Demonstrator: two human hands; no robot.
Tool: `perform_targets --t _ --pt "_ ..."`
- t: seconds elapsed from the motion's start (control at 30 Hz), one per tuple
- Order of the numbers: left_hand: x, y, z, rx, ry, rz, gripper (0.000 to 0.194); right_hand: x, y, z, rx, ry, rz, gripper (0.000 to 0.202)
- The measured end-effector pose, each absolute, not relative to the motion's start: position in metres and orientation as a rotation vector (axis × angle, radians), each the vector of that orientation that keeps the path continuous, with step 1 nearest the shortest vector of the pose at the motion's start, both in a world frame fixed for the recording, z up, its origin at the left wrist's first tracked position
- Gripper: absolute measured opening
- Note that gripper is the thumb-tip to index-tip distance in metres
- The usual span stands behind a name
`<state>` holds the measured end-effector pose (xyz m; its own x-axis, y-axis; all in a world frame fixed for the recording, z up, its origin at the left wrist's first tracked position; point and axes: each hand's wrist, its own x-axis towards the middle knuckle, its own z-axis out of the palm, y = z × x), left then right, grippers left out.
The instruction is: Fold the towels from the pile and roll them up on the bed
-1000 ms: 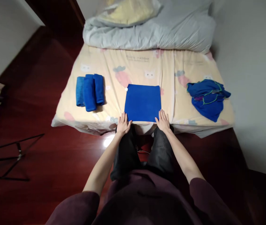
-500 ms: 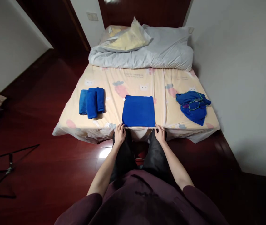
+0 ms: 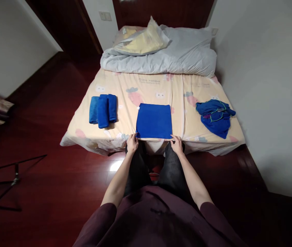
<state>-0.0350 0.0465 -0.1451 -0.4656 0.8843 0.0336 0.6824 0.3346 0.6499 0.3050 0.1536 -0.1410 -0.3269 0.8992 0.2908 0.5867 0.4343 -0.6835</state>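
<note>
A square blue cloth (image 3: 154,121) lies flat on the bed near its front edge, a small white tag at its upper left corner. My left hand (image 3: 132,142) pinches the cloth's near left corner. At the near right corner, my right hand (image 3: 177,144) has its fingertips closed on the cloth's edge. To the left, three rolled or folded blue towels (image 3: 103,111) lie side by side. A crumpled heap of blue cloths (image 3: 216,118) with green edging rests on the right part of the bed.
The bed (image 3: 125,85) has a patterned yellowish sheet. Across its far end lie a bunched grey quilt (image 3: 187,51) and a yellow pillow (image 3: 146,41). Black tripod legs (image 3: 14,180) stand on the floor at left. A white wall (image 3: 269,85) borders the right side.
The whole view has shifted slightly, with the scene a little further right. Both hands remain at the near corners of the flat cloth, which looks nearly the same.
</note>
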Motion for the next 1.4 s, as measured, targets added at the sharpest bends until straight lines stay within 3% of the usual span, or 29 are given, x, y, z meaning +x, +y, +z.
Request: perform_targets --t 0.17,0.63,0.83,1.23,1.4 --pt "-0.036 0.045 -0.145 1.410 2.271 0.889 0.056 0.302 0.156 -0.142 -1.277 -2.028 0.616 0.040" --pt "-0.035 0.028 -0.138 1.434 2.304 0.991 0.039 0.302 0.147 -0.136 -1.383 -2.057 0.547 0.032" --pt "-0.044 0.038 -0.136 1.583 2.151 1.080 0.043 0.301 0.157 -0.134 -1.233 -2.110 0.603 0.042" --pt "-0.051 0.046 -0.133 1.564 2.132 0.916 0.051 0.301 0.174 -0.136 -1.242 -2.125 0.624 0.044" --pt "-0.055 0.048 -0.137 1.500 2.193 0.912 0.044 0.301 0.176 -0.139 -1.316 -2.084 0.602 0.034"
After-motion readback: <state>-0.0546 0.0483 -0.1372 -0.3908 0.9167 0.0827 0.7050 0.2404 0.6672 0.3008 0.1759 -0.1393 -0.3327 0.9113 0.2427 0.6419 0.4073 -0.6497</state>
